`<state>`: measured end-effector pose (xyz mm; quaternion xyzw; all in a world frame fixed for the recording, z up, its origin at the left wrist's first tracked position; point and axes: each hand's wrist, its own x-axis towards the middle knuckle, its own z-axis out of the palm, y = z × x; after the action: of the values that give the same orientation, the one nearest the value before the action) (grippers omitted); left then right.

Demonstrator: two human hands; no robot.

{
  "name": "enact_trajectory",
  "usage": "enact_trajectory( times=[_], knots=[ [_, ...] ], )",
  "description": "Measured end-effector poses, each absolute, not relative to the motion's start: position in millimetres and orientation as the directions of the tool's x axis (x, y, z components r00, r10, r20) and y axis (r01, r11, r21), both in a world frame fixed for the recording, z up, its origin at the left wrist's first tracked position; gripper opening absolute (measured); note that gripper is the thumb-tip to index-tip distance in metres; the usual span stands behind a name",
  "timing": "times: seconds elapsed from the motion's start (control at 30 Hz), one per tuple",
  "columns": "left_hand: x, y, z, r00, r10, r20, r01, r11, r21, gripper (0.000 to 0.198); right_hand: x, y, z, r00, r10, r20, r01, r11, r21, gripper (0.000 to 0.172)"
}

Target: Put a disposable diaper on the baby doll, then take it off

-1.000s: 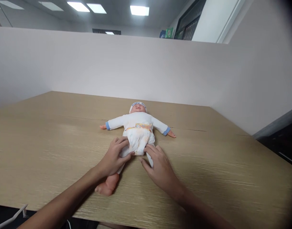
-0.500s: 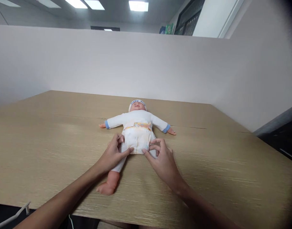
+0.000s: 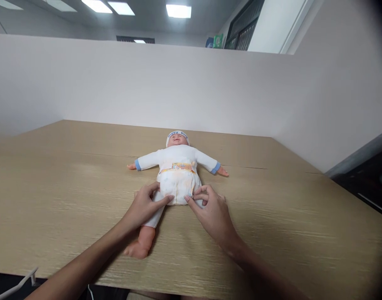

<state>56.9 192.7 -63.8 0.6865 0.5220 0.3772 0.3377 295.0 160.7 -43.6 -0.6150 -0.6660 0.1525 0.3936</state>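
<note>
On its back lies a baby doll [image 3: 178, 154] in a white suit with blue cuffs and a lettered white headband, head away from me. A white diaper [image 3: 178, 185] with an orange printed waistband wraps its hips. At the diaper's lower left edge, my left hand [image 3: 146, 204] has its thumb on the front and its fingers curled around the doll's thigh side. My right hand [image 3: 211, 208] pinches the diaper's lower right edge between thumb and fingers. One bare doll foot [image 3: 141, 246] shows at the left; the other leg is mostly hidden behind my right hand.
The doll rests on a wide wood-grain table [image 3: 287, 208]. A pale partition [image 3: 147, 83] rises behind it. A dark screen-like object [image 3: 365, 175] stands at the right edge. Near the bottom left is a white bar [image 3: 18, 285] beside the table's front edge.
The view has shifted slightly. My left fingers have moved down a little along the diaper's side, and my right hand keeps nearly the same pinch on the other edge.
</note>
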Motion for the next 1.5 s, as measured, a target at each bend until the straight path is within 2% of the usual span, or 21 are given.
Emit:
enact_trajectory(
  times=[0.13, 0.27, 0.37, 0.47, 0.53, 0.6, 0.77, 1.0, 1.27, 1.4, 1.5],
  knots=[
    [54.8, 196.4, -61.4, 0.225, 0.968, 0.106, 0.366, -0.185, 0.912, 0.042, 295.3, 159.7, -39.7, -0.005, 0.934, 0.357, 0.735, 0.245, -0.632, 0.023],
    [49.7, 201.7, -49.9, 0.368, 0.930, 0.006, 0.117, -0.053, 0.992, 0.048, 295.9, 161.6, -35.8, -0.069, 0.948, 0.309, 0.750, 0.254, -0.610, 0.025],
    [44.8, 206.1, -43.2, 0.456, 0.888, -0.066, -0.024, 0.087, 0.996, 0.050, 297.4, 168.0, -33.2, -0.106, 0.965, 0.241, 0.717, 0.242, -0.653, 0.024],
    [42.6, 209.8, -44.0, 0.468, 0.882, -0.057, -0.061, 0.097, 0.993, 0.057, 299.8, 177.5, -31.0, -0.147, 0.975, 0.168, 0.621, 0.223, -0.752, 0.026],
    [42.7, 211.6, -47.4, 0.449, 0.893, -0.033, -0.057, 0.066, 0.996, 0.060, 301.3, 182.9, -29.9, -0.224, 0.969, 0.101, 0.519, 0.206, -0.829, 0.028],
    [42.9, 212.6, -50.9, 0.422, 0.907, -0.016, -0.022, 0.028, 0.999, 0.060, 302.1, 185.7, -29.6, -0.265, 0.962, 0.068, 0.481, 0.193, -0.855, 0.029],
    [43.4, 211.8, -54.0, 0.393, 0.917, 0.068, 0.104, -0.118, 0.988, 0.052, 300.8, 181.9, -31.3, -0.176, 0.971, 0.163, 0.676, 0.240, -0.696, 0.025],
    [48.2, 207.9, -54.4, 0.341, 0.931, 0.131, 0.206, -0.210, 0.956, 0.052, 296.9, 176.0, -33.4, -0.203, 0.965, 0.165, 0.745, 0.262, -0.613, 0.024],
    [49.2, 216.3, -49.8, 0.360, 0.932, 0.051, 0.325, -0.176, 0.929, 0.042, 297.6, 177.3, -42.5, -0.218, 0.966, 0.139, 0.684, 0.253, -0.684, 0.022],
    [47.3, 221.5, -50.0, 0.395, 0.918, -0.042, 0.269, -0.072, 0.960, 0.044, 299.7, 180.8, -44.4, -0.203, 0.974, 0.100, 0.625, 0.207, -0.752, 0.022],
    [47.8, 220.2, -48.3, 0.394, 0.917, -0.067, 0.220, -0.024, 0.975, 0.046, 301.5, 180.9, -41.2, -0.205, 0.977, 0.066, 0.573, 0.174, -0.801, 0.028]
  ],
)
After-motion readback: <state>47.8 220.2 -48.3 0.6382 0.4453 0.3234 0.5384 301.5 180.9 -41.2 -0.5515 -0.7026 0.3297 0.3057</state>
